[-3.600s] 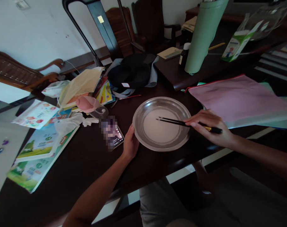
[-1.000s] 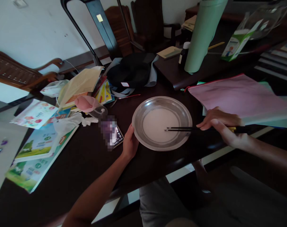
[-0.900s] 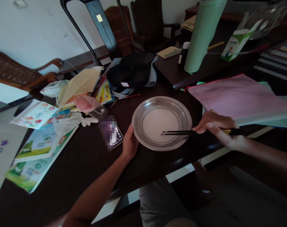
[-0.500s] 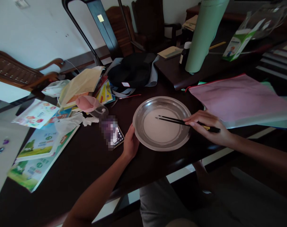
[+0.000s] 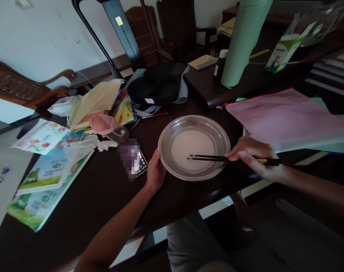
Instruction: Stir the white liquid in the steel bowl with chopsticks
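Note:
A round metal bowl (image 5: 221, 166) with a wide rim stands on the dark table, and a whitish layer (image 5: 191, 145) covers its bottom; whether that is liquid or solid I cannot tell. My left hand (image 5: 155, 172) grips the bowl's left rim, its fingers partly hidden behind the metal. My right hand (image 5: 253, 156), at the right of the bowl, is closed around a pair of black chopsticks (image 5: 210, 158) with gold bands near the thick ends. Their tips point left over the whitish layer, slightly apart; contact with it is unclear.
Left of the bowl lies a lit phone (image 5: 139, 164), partly pixelated. Beyond it are crumpled tissue (image 5: 82, 146), a pink-topped bottle (image 5: 104, 124) and workbooks (image 5: 41, 177). A black bag (image 5: 156, 85) sits behind. A pink zip pouch (image 5: 285, 117) and a tall green flask (image 5: 244, 45) stand to the right.
My right hand has shifted a little right and down, and the chopsticks now lie at a flatter angle across the bowl. My left hand keeps its hold on the rim.

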Motion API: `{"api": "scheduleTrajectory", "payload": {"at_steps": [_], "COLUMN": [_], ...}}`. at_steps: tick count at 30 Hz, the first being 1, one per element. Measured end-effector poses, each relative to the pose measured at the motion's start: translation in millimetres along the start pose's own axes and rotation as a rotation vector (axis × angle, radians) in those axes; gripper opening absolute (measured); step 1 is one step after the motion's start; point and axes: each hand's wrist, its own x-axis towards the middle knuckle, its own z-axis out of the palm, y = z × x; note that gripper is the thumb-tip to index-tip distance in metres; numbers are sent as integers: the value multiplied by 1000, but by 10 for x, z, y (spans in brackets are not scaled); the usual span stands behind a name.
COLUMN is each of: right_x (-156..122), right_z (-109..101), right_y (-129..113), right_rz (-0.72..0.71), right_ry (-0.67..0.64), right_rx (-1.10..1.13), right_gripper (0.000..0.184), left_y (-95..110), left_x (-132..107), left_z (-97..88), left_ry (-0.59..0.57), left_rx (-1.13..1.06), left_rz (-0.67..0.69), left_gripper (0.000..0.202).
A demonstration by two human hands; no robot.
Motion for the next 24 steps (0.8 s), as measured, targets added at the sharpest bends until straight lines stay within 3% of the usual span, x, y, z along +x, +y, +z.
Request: {"api": "scheduleTrajectory", "payload": {"at_steps": [7, 12, 16, 20, 24], "right_x": [14, -1, -50, -80, -40], "right_z": [208, 55, -119, -136, 22], "right_y": [92, 82, 72, 54, 22], "right_rz": [-14, 3, 68, 87, 37], "right_ry": [-26, 76, 139, 87, 7], "right_rx": [-118, -181, -69, 49, 10], "right_gripper": [13, 19, 32, 35, 24], "left_y": [13, 15, 16, 9, 3], "left_x": [-6, -14, -15, -8, -2], "left_z": [8, 15, 22, 11, 2], "left_ry": [-11, -7, 2, -3, -5], "left_rx": [-2, 10, 32, 22, 18], "left_rz": [-4, -6, 2, -1, 2], "left_gripper": [32, 34, 30, 30, 32]}}
